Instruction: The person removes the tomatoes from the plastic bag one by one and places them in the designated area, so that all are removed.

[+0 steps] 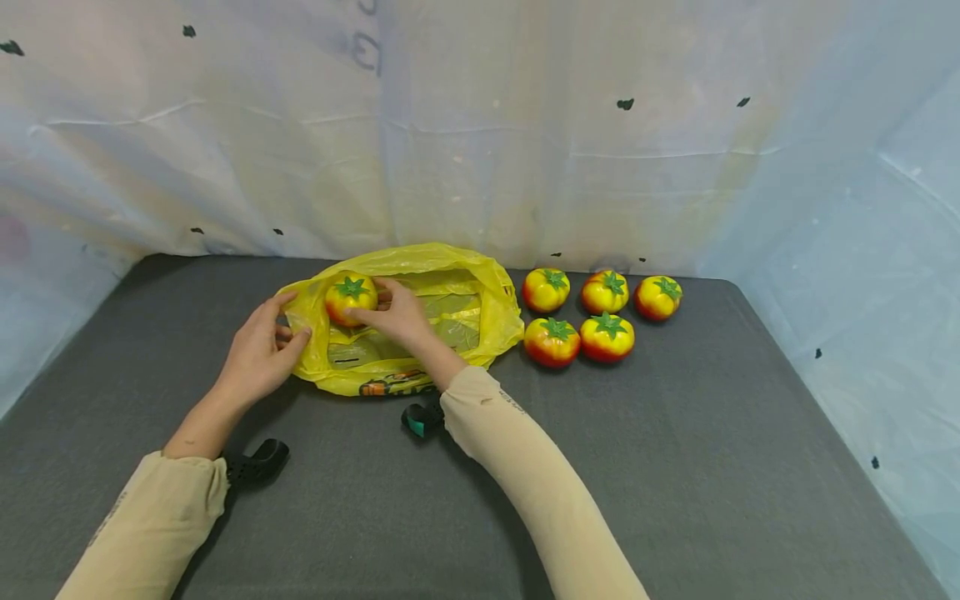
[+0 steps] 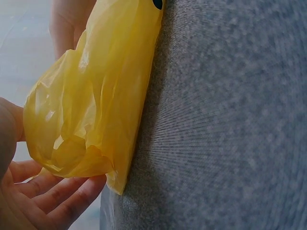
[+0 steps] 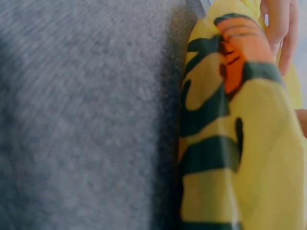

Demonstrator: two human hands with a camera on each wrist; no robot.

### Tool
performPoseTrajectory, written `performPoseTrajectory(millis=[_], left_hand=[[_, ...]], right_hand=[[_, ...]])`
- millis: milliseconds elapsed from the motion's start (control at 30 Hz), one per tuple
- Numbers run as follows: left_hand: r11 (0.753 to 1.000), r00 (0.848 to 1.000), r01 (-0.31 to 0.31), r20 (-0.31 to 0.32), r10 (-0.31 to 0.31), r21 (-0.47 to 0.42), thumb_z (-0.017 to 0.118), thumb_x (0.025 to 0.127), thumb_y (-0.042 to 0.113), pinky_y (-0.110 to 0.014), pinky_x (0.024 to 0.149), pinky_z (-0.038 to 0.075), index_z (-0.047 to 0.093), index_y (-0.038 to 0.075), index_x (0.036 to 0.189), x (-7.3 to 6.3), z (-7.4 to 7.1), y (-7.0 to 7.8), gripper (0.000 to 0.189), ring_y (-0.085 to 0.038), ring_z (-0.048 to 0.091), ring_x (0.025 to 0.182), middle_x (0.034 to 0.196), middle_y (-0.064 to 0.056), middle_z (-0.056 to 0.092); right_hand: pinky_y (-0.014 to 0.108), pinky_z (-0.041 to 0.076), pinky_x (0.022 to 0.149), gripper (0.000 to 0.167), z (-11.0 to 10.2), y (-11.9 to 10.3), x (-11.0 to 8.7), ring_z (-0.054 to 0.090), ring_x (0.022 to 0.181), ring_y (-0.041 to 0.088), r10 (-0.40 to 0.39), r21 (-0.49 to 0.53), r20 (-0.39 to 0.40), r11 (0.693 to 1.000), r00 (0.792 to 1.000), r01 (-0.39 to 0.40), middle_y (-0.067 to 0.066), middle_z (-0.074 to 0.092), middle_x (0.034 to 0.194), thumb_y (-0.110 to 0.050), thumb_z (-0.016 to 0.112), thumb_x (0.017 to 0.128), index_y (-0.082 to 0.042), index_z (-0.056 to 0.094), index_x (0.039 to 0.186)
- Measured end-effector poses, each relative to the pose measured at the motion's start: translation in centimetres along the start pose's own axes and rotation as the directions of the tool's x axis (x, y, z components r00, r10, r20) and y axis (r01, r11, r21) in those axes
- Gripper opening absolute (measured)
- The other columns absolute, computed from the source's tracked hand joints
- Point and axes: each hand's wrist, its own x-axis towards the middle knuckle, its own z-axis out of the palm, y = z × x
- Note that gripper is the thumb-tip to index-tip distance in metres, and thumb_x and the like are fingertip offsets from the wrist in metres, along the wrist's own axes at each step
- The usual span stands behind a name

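Note:
A yellow plastic bag (image 1: pixel 499 312) lies on the dark table with its mouth spread wide, facing up. My right hand (image 1: pixel 405 315) reaches over the mouth and grips a red-and-yellow tomato (image 1: pixel 351 298) with a green star-shaped top, at the bag's left end. Thumb and fingers are at the tomato's right side. At the bag's left rim, my left hand (image 1: pixel 258 346) touches the plastic with fingers spread. In the left wrist view, its fairly straight fingers (image 2: pixel 72 203) lie along the bag's end. The right wrist view shows mostly the bag's printed side (image 3: pixel 211 153).
Several more tomatoes (image 1: pixel 551 342) stand in two rows just right of the bag. Pale plastic sheeting (image 1: pixel 480 167) hangs behind the table (image 1: pixel 712 467) and at its sides. Black straps (image 1: pixel 262 461) show at both wrists.

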Motion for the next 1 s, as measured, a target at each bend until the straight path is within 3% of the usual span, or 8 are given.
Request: performPoseTrajectory(millis=[333,633,1000], left_hand=[[1.000,1.000,0.003,-0.002,-0.003,-0.002,0.050,0.097,0.016,-0.042,0.067,0.048,0.030,-0.009,0.144,0.0,0.1,-0.1,0.057,-0.038,0.056,0.090,0.125,-0.033,0.043],[1.000,1.000,0.002,-0.007,-0.002,0.003,0.051,0.096,0.015,-0.044,0.068,0.048,0.030,-0.009,0.143,0.1,0.0,-0.1,0.057,-0.038,0.056,0.090,0.123,-0.033,0.044],[1.000,1.000,0.005,0.003,-0.005,0.001,0.051,0.097,0.015,-0.036,0.065,0.048,0.029,-0.008,0.144,0.0,0.0,-0.1,0.058,-0.038,0.057,0.090,0.124,-0.033,0.043]], right_hand=[[0.030,0.051,0.083,0.069,-0.4,-0.4,-0.7,0.057,0.115,0.025,-0.004,-0.026,0.018,1.000,1.000,0.005,0.013,0.058,0.128,-0.029,0.075,0.083,-0.012,0.045,0.143],[0.029,0.050,0.083,0.069,-1.0,-0.5,-1.6,0.056,0.117,0.027,-0.032,0.033,0.063,0.999,0.997,0.030,0.014,0.056,0.129,-0.027,0.075,0.083,-0.012,0.044,0.143],[0.027,0.051,0.083,0.069,-1.5,-0.1,-2.6,0.056,0.117,0.027,-0.053,0.025,0.116,0.998,0.992,0.051,0.014,0.056,0.130,-0.026,0.075,0.083,-0.012,0.044,0.143]])
